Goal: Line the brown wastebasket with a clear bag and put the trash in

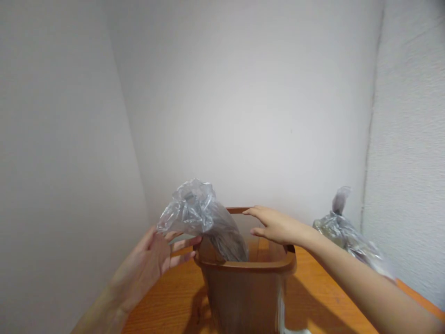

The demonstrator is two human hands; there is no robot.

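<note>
A brown, see-through plastic bin point(243, 297) stands on the wooden table. One thin clear plastic bag point(194, 208) slants out over its back-left rim, while its lower part hangs inside. My left hand point(156, 255) is palm up at the bin's left side, with fingers spread and the bag's loose edge against or just above the thumb; whether they touch is hard to tell. Over the right part of the bin reaches my right hand point(271, 225), fingers stretched toward the bag and apart from it. Nothing shows in its grasp.
A knotted clear plastic bag point(347, 234) with contents I cannot make out sits at the back right, partly behind my right forearm. A small white thing point(297, 331) shows at the bottom edge. White walls point(257, 102) close in the orange-brown table point(174, 292).
</note>
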